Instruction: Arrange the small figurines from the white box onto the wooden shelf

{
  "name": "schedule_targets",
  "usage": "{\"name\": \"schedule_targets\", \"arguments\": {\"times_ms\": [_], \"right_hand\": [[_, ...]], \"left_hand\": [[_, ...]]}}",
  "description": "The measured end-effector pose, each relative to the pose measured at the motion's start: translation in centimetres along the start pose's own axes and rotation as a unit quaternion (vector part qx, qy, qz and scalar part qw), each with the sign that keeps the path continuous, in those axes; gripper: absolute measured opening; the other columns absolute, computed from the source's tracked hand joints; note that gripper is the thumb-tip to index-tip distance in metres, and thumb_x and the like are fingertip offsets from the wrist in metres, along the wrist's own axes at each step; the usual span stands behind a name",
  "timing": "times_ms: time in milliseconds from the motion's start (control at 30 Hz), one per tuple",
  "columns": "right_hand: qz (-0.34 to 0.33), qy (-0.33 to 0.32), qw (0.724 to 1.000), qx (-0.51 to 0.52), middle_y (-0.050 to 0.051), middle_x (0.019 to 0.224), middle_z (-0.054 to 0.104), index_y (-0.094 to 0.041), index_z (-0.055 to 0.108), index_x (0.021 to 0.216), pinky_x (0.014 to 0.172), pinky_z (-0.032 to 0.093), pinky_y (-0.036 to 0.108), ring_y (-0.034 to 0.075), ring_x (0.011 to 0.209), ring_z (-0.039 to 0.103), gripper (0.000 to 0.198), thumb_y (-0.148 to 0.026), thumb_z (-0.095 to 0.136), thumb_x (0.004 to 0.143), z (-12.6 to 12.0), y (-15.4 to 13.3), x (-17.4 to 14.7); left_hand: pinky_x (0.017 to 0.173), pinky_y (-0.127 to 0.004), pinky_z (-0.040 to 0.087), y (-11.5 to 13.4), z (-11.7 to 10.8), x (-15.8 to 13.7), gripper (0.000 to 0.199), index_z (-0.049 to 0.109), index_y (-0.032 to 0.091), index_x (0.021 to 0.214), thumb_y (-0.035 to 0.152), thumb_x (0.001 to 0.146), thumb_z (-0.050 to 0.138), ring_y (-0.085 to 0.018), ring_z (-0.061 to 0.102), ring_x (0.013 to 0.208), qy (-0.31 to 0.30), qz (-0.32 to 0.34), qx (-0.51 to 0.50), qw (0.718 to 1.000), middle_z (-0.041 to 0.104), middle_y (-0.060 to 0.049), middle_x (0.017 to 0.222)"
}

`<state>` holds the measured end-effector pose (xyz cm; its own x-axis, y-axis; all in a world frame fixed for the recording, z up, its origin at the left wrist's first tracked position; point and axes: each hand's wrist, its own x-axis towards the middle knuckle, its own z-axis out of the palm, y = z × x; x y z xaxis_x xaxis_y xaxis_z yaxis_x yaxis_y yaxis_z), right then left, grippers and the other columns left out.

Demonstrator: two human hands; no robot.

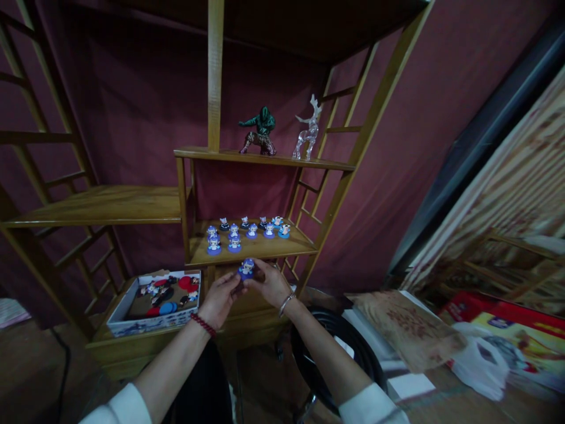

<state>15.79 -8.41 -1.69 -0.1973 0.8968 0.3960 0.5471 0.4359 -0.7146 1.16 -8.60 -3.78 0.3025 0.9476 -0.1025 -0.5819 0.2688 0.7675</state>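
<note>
Between my two hands is a small purple figurine [246, 268] on a round base, held just in front of the lower shelf. My left hand [222, 299], with a red bead bracelet at the wrist, pinches it from the left. Fingers of my right hand [270, 285], below which a silver bangle sits, close on its right side. Behind, on the wooden shelf [282, 249], similar purple figurines [234, 243] stand in rows with dark ones and blue-based ones [283, 231]. At lower left, an open box [154, 323] contains more figurines with red, blue and dark parts.
Above, a shelf bears a green crouching figure [260, 131] and a clear deer ornament [308, 129]. A wooden post [215, 76] rises beside them. On the right are a black round stool [371, 359], flat cardboard [406, 327] and a white plastic bag [481, 365].
</note>
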Motion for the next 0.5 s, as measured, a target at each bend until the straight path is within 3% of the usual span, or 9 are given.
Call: {"name": "schedule_targets", "arguments": {"times_ms": [200, 500], "right_hand": [[0.008, 0.018, 1.0, 0.016, 0.002, 0.094, 0.062, -0.02, 0.051, 0.108, 0.079, 0.046, 0.031, 0.015, 0.084, 0.059, 0.044, -0.024, 0.064, 0.066, -0.7, 1.4, 0.7], [0.037, 0.062, 0.997, 0.015, 0.004, 0.091, 0.062, -0.018, 0.049, 0.111, 0.078, 0.048, 0.031, 0.015, 0.081, 0.059, 0.051, -0.023, 0.065, 0.064, -2.1, 3.6, 2.6]], "left_hand": [[0.063, -0.025, 0.045, -0.2, 1.6, 0.2, 0.027, 0.061, 0.012, 0.091, 0.019, 0.064, 0.064, -0.014, 0.058, 0.07, -0.004, 0.024, 0.057, 0.998, 0.064, -0.007, 0.082], [0.058, -0.024, 0.043, -0.7, 3.3, 1.3, 0.053, 0.045, 0.019, 0.118, 0.016, 0.067, 0.06, -0.014, 0.059, 0.07, -0.007, 0.051, 0.119, 0.992, 0.06, -0.008, 0.097]]}}
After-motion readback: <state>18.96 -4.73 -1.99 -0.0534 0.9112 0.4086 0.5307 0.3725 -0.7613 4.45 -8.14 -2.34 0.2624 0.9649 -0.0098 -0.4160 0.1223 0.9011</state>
